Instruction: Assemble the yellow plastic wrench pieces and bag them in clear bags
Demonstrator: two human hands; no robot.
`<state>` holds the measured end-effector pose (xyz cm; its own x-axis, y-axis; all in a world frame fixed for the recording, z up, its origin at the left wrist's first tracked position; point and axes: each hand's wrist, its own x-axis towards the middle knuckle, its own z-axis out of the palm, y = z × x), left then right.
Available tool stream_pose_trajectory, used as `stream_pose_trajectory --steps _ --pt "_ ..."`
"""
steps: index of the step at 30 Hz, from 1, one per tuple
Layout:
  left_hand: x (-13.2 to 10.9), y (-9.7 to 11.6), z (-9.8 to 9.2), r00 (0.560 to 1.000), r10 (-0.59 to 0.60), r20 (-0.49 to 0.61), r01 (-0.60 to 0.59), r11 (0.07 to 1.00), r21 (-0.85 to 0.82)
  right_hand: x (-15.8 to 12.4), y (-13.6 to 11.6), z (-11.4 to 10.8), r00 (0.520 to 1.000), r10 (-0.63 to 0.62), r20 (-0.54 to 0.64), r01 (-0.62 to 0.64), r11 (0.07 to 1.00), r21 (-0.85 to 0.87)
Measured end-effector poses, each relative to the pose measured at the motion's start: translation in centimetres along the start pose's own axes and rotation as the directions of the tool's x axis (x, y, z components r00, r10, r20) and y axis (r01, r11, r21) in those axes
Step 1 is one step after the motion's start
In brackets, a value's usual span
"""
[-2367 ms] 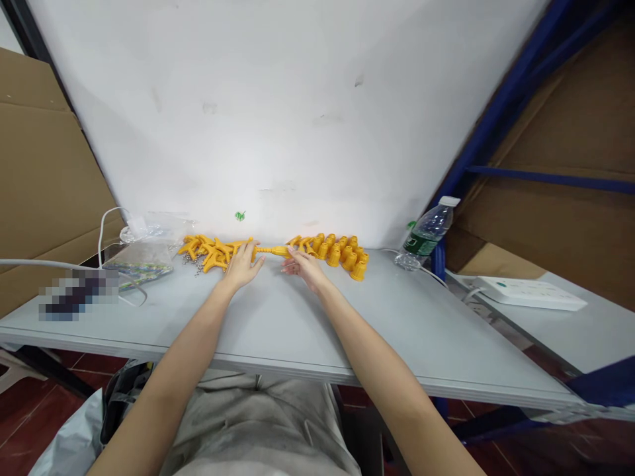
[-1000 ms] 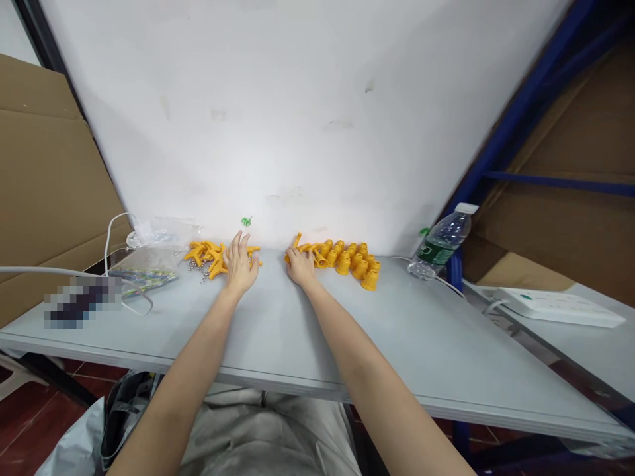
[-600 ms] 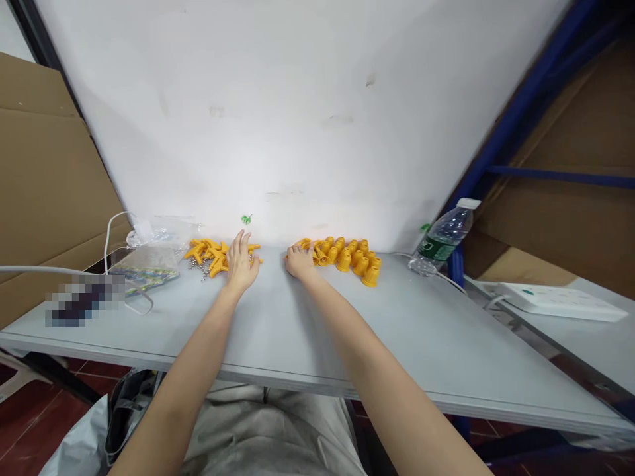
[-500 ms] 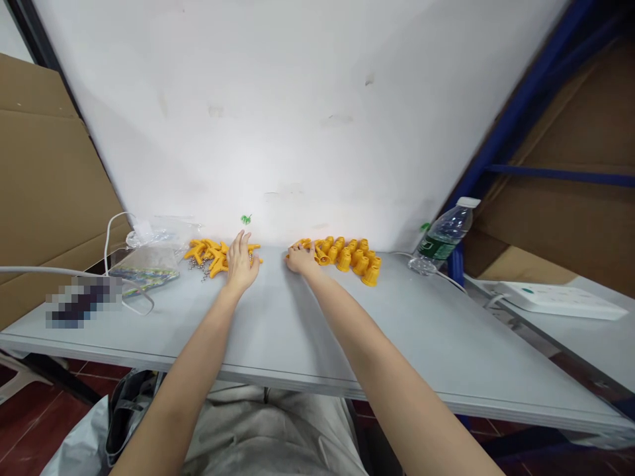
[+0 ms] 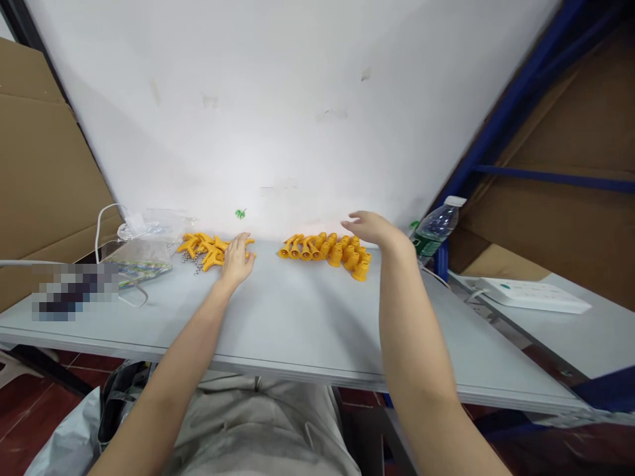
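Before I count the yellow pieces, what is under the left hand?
Yellow pieces show on both sides of the left hand; whatever it covers, and how many pieces lie there, cannot be seen.

Workstation in what is probably a small workshop or storeroom. A plain grey worktop (image 5: 297, 324) stands against a scuffed white panel (image 5: 278, 99). To the right, a blue metal rack (image 5: 501, 119) is backed by brown cardboard (image 5: 580, 132); a shelf (image 5: 610, 337) bears a power strip (image 5: 536, 295). Matching yellow cups (image 5: 335, 255) and forked pieces (image 5: 213, 252) lie grouped in batches. Red tiles (image 5: 20, 423) cover the floor.
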<state>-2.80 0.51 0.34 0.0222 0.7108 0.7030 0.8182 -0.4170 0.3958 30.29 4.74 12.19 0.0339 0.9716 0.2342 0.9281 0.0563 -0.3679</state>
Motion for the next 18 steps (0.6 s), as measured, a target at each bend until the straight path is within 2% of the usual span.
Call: stream_pose_trajectory --steps 4,8,13,18 --pt "-0.1 0.3 -0.1 1.0 -0.009 0.021 0.009 1.0 0.025 -2.3 4.0 2.3 0.964 0.266 -0.03 -0.266 0.94 -0.212" --pt "0.0 0.9 -0.5 0.997 -0.079 -0.011 0.079 0.994 0.075 -4.0 4.5 4.7 0.931 0.366 0.015 -0.352 0.904 -0.242" --pt "0.6 0.9 -1.9 0.956 -0.273 -0.107 0.287 0.945 0.155 -4.8 3.8 6.1 0.948 0.311 0.075 -0.29 0.935 -0.205" --pt "0.9 -1.4 -3.2 0.893 -0.443 -0.081 0.448 0.856 0.258 -5.2 1.4 8.7 0.98 0.16 0.121 -0.147 0.983 -0.109"
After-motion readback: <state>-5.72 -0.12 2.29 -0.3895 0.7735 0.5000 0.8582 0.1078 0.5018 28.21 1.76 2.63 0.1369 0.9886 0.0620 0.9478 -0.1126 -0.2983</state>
